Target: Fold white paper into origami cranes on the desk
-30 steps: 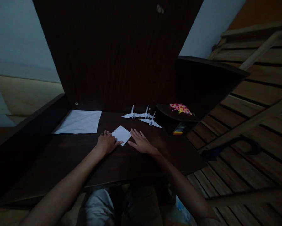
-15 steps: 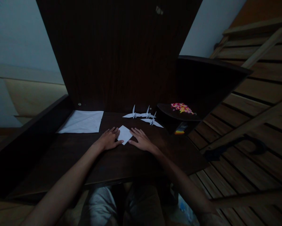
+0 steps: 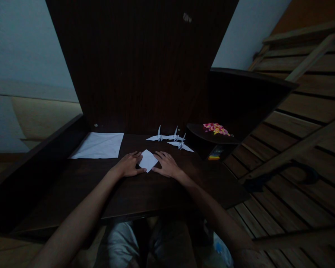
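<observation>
A small white folded paper (image 3: 148, 161) lies on the dark desk, turned so that its corners point toward and away from me. My left hand (image 3: 130, 164) rests at its left corner, fingers spread and thumb by the near edge. On the opposite side my right hand (image 3: 167, 164) touches the right corner, its fingers also apart. Both hands lie flat on the desktop. Behind the paper stand three white origami cranes: one at the left (image 3: 160, 137), one in the middle (image 3: 176, 136) and one nearer at the right (image 3: 181, 144).
A larger creased white sheet (image 3: 98, 145) lies at the back left of the desk (image 3: 145, 197). On a low corner shelf (image 3: 195, 130) at the right sits a pile of small colourful pieces (image 3: 216, 128). A tall dark panel (image 3: 145, 67) rises behind. Wooden slats (image 3: 301, 123) stand at the right.
The view has shifted very slightly. Both hands stay at the paper's sides, with only a tiny movement of the right thumb and fingers toward the paper.
</observation>
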{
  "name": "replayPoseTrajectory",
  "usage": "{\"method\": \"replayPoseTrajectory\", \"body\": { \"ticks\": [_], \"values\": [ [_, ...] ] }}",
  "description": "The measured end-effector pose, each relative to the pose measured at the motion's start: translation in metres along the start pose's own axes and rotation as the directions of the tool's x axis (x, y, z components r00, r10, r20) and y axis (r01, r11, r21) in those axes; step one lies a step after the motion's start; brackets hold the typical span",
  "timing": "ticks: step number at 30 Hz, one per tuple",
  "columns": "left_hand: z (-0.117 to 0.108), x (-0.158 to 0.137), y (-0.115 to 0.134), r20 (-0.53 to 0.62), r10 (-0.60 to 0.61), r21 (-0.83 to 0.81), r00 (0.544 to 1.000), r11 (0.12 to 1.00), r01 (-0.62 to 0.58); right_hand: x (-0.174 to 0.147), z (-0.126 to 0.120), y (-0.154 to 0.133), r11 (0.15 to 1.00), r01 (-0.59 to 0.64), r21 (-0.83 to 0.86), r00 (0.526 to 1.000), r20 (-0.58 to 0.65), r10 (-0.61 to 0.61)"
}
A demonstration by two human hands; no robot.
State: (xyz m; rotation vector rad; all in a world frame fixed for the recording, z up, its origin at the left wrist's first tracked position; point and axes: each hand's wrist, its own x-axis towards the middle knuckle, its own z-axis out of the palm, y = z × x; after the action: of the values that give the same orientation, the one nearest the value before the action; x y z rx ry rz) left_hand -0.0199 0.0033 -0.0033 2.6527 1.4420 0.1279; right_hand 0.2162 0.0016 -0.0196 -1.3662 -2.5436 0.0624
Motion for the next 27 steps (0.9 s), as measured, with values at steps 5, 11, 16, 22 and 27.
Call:
{"method": "replayPoseTrajectory", "body": {
  "ticks": [5, 11, 16, 22, 27],
  "values": [
    [-0.001, 0.000, -0.006, 0.011, 0.015, -0.024, 1.000, 1.000, -0.014, 0.001, 0.001, 0.004, 0.999, -0.007, 0.047, 1.000, 0.007, 0.007],
    [-0.004, -0.001, -0.008, 0.010, 0.013, -0.061, 1.000, 0.998, -0.012, 0.001, 0.003, 0.007, 0.997, -0.008, 0.080, 1.000, -0.002, 0.008],
    [-0.009, -0.002, -0.004, 0.022, -0.004, -0.046, 1.000, 0.999, 0.005, 0.001, 0.004, 0.008, 0.995, -0.012, 0.100, 1.000, -0.006, 0.013],
    [-0.009, -0.001, -0.004, 0.010, 0.015, -0.042, 1.000, 0.999, -0.014, 0.001, 0.004, 0.008, 0.993, -0.013, 0.113, 1.000, -0.003, 0.014],
    [-0.003, 0.000, -0.005, 0.009, 0.074, -0.049, 0.997, 0.996, -0.074, 0.002, 0.005, 0.011, 0.987, 0.004, 0.158, 1.000, -0.019, -0.001]
  ]
}}
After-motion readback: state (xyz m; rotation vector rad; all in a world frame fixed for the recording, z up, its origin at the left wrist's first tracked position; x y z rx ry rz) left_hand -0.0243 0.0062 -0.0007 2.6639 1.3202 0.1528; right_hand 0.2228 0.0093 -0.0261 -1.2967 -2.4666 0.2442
